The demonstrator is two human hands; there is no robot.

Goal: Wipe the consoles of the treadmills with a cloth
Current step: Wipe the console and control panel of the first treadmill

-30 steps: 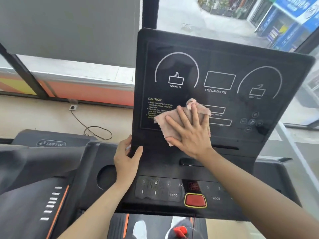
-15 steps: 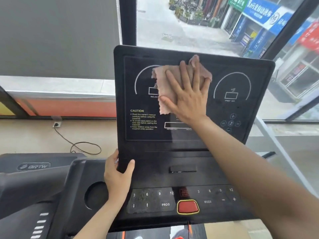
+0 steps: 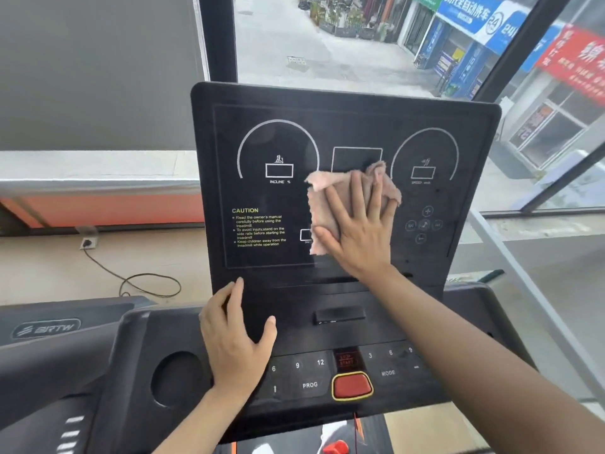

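Observation:
A black treadmill console [image 3: 262,136] stands upright in front of me, with white dial outlines and yellow CAUTION text. My right hand [image 3: 357,231] lies flat on a pale pink cloth [image 3: 322,208], pressing it against the middle of the display, just below the centre rectangle. My left hand [image 3: 234,335] rests on the console's lower left part, fingers spread along the left edge and thumb out, above the button panel [image 3: 311,378]. The cloth and my right hand hide the lower middle readouts.
A red stop button [image 3: 352,385] sits on the lower panel beside the PROG and MODE keys. A round cup holder [image 3: 178,378] is left of my left hand. Another treadmill [image 3: 45,329] stands to the left. A cable [image 3: 140,280] runs from a wall socket. Windows lie behind.
My right hand has slid the cloth down from the top centre of the display to its middle. My left hand has shifted slightly right onto the console's lower face.

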